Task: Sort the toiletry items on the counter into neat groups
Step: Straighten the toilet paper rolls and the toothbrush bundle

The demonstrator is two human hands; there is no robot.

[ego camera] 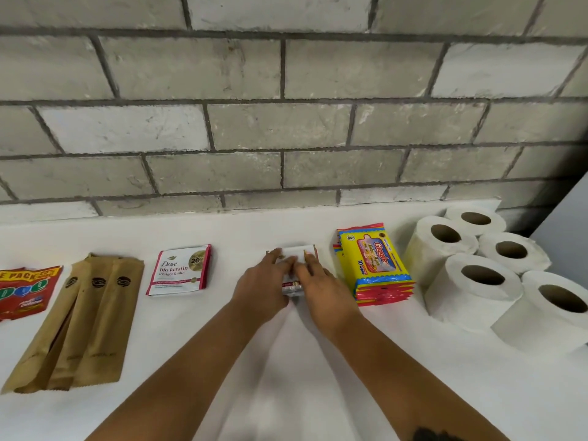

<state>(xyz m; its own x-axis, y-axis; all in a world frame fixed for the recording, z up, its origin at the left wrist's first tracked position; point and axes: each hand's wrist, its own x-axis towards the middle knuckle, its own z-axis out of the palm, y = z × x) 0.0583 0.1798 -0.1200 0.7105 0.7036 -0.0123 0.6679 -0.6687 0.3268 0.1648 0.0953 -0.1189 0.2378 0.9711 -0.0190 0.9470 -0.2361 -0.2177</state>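
On the white counter [222, 316] lies a small stack of white and red sachets [300, 252], mostly covered by my hands. My left hand [264, 286] rests on its left side, fingers flat on top. My right hand [318, 284] presses on its right side. To the left lies a Dove sachet pile [179, 270], then three brown paper sleeves [79, 319] and red packs [25, 291] at the far left. A stack of yellow Giggle wipes packs [374, 264] sits to the right, and several toilet paper rolls [477, 268] stand beyond it.
A grey brick wall [286, 122] rises right behind the counter. A grey panel [566, 224] stands at the far right, behind the rolls.
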